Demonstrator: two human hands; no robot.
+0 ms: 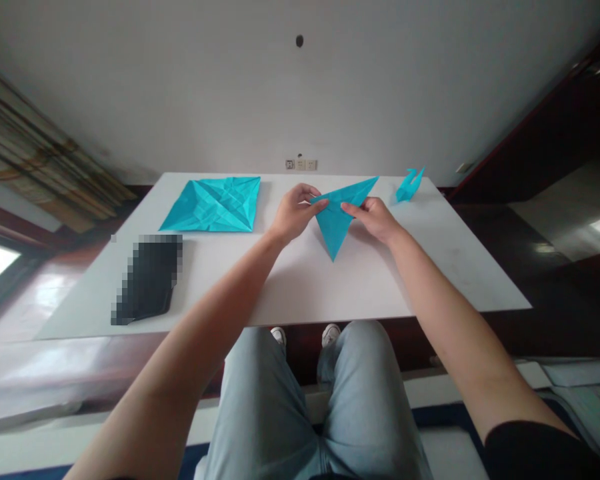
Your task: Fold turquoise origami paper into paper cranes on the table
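Between my two hands is a folded sheet of blue origami paper (336, 223), shaped like a triangle with one point hanging toward me and another reaching up to the right. My left hand (299, 210) pinches its left corner, thumb in front and fingers behind. On the other side, my right hand (373, 215) is closed on the upper right part, its thumb pressed on the front face and its fingers hidden behind. The paper is held just above the white table (300, 283).
At the table's back left lies a creased, unfolded blue sheet (215, 205). A dark, pixelated flat object (150, 280) sits at the front left. A small folded blue paper bird (410, 187) stands at the back right. Behind the table is a wall with sockets (301, 165).
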